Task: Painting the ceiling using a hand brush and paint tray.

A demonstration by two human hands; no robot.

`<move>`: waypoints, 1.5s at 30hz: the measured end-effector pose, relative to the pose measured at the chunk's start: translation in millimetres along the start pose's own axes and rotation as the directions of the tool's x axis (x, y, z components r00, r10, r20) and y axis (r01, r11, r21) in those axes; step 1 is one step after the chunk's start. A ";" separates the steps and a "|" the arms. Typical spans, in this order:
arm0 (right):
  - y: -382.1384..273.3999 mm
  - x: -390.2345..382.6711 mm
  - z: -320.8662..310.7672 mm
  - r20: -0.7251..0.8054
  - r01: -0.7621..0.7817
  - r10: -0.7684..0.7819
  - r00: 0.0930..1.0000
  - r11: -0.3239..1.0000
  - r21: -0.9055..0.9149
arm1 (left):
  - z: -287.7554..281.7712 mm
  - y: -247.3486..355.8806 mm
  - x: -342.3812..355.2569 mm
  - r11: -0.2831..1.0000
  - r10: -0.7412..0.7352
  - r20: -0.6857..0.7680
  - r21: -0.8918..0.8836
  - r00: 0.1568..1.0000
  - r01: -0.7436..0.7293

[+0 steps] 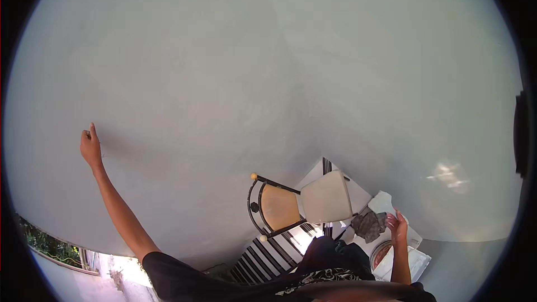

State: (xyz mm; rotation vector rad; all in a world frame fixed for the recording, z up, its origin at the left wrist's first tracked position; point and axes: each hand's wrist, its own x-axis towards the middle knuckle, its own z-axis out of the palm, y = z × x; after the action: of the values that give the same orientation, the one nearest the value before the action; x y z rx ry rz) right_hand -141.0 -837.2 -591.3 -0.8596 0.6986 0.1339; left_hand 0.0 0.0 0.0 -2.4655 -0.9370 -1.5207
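Observation:
My left arm stretches out far to the left, and my left hand point(90, 146) is raised beside the pale grey wall point(196, 67). Its fingers are curled in, with one digit pointing up; what they may hold is too small to make out. Low on the right, my right hand point(397, 227) has its fingers apart and holds nothing that I can see. Just left of it is a crumpled dark grey cloth-like thing point(369, 226). A white flat piece point(382, 202) lies beyond its fingertips. Whether the fingers touch either one, I cannot tell.
A chair with a cream seat point(326, 197) and black metal frame stands in the corner on a black-and-white striped floor point(263, 263). By my right forearm is a white box-like thing point(413, 264) with a round reddish item point(382, 253). An opening point(53, 246) at lower left shows greenery.

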 end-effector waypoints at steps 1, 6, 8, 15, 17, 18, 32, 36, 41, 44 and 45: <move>14.1 4.9 23.8 0.022 0.003 -0.003 1.000 1.000 0.009 | -3.9 1.4 10.5 0.998 0.054 -0.006 0.033 0.999 -0.054; 17.0 6.5 30.8 0.027 -0.090 0.089 0.996 0.995 0.032 | -7.4 8.0 -12.1 0.990 0.137 0.137 -0.005 0.981 -0.138; 31.9 8.1 46.0 0.042 -0.136 0.135 0.990 0.990 0.034 | -10.9 -1.6 -7.7 0.984 0.156 0.260 -0.124 0.953 -0.127; 83.6 66.4 58.3 0.065 -0.171 0.171 0.983 0.985 -0.003 | -15.4 20.4 -18.1 0.987 0.153 0.497 -0.034 0.854 -0.157; 95.4 88.3 77.1 0.103 -0.130 0.132 0.986 0.991 -0.025 | -18.8 13.2 -13.8 0.988 0.138 0.490 -0.012 0.861 -0.151; 103.9 101.4 82.9 0.085 -0.127 0.129 0.988 0.992 -0.026 | -16.1 13.7 -14.8 0.983 0.153 0.475 0.018 0.867 -0.184; 123.5 199.3 239.1 0.191 -0.205 0.189 0.963 0.976 0.068 | -10.2 9.9 -7.2 0.972 0.079 0.485 0.157 0.871 -0.175; 112.7 222.0 278.4 0.203 -0.185 0.164 0.965 0.979 0.088 | -1.9 -7.7 -2.6 0.973 0.126 0.452 0.117 0.883 -0.199; 71.1 257.6 357.3 0.374 -0.074 0.010 0.927 0.985 0.157 | 0.7 -28.0 12.7 0.968 0.126 0.434 0.142 0.892 -0.206; 41.5 269.9 413.9 0.457 -0.046 -0.079 0.886 0.965 0.257 | -6.7 -29.3 17.6 0.970 0.121 0.430 0.139 0.894 -0.198; 35.3 273.6 429.0 0.474 -0.031 -0.114 0.873 0.958 0.287 | -7.1 -26.2 17.1 0.969 0.120 0.434 0.146 0.893 -0.201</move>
State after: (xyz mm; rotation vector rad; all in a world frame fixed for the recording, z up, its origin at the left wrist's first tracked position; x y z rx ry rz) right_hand 276.0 -543.5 -590.2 -0.5262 0.2128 0.1970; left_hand -14.5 26.1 11.9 -2.6988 -0.8520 -0.8157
